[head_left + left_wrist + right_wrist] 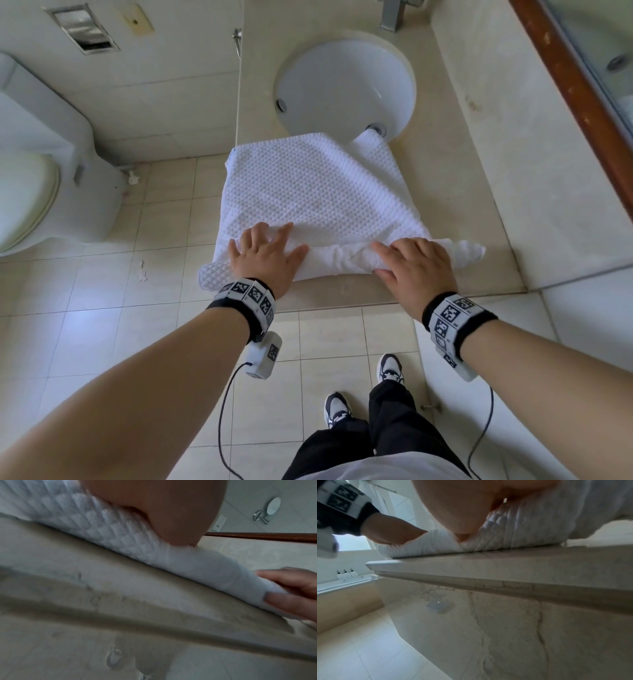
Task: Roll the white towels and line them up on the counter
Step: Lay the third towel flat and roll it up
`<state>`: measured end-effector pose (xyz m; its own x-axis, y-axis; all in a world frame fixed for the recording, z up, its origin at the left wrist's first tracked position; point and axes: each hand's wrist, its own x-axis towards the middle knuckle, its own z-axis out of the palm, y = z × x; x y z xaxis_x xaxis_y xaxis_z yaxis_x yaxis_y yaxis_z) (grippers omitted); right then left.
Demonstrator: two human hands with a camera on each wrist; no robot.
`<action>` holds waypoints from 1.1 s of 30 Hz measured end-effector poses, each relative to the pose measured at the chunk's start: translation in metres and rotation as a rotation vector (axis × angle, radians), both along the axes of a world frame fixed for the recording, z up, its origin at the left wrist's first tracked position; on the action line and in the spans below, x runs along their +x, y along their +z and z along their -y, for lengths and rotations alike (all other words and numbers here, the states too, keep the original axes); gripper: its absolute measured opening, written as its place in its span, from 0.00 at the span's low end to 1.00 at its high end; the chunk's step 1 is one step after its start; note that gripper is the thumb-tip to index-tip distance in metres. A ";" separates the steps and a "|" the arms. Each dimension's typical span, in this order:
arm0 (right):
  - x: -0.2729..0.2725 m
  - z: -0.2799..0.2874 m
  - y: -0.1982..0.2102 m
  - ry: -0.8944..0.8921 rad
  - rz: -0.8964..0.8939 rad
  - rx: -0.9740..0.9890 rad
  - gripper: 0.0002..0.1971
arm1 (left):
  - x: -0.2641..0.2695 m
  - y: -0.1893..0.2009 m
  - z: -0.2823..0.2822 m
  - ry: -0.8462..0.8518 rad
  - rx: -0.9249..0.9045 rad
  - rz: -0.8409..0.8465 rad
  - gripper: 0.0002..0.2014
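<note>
A white waffle towel [318, 192] lies spread on the beige counter [462, 192], its far corner drooping into the sink [346, 82]. Its near edge is wound into a thin roll [342, 262] along the counter's front. My left hand [274, 240] presses flat on the roll's left part with fingers spread. My right hand [387, 258] grips the right part, fingers over it and thumb on the near side. The left wrist view shows the towel [102, 524] and the right hand's fingers [291, 585] round the roll. The right wrist view shows the roll [522, 531] at the counter's edge.
The towel's left end [212, 274] hangs past the counter's left edge. A faucet [394, 13] stands behind the sink. A raised ledge [531, 154] and a wood-framed mirror [575, 78] run along the right. A toilet [34, 164] stands at the left on the tiled floor.
</note>
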<state>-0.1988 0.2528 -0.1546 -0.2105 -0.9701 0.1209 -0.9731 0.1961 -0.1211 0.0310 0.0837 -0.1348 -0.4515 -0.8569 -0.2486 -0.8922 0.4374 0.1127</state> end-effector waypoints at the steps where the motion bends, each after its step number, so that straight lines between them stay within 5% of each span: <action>1: -0.001 0.001 0.000 0.002 0.001 0.012 0.26 | 0.002 0.000 -0.008 -0.017 -0.069 -0.067 0.31; 6: -0.003 0.005 0.001 -0.010 0.002 0.052 0.27 | 0.020 -0.009 -0.045 -0.174 -0.184 -0.243 0.24; 13: -0.003 0.003 0.002 -0.002 -0.031 0.107 0.31 | 0.030 -0.021 -0.033 -0.289 -0.163 -0.080 0.34; 25: -0.012 0.002 0.028 0.036 0.006 0.318 0.31 | 0.031 0.000 -0.027 -0.322 0.008 -0.027 0.29; 33: -0.016 0.001 0.039 0.006 0.186 0.441 0.36 | 0.028 0.015 -0.020 -0.368 0.184 0.039 0.28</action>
<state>-0.2150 0.2515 -0.1158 -0.1837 -0.9216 -0.3420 -0.9440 0.2624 -0.2000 0.0585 0.1037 -0.1197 -0.7069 -0.5795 -0.4054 -0.6849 0.7039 0.1882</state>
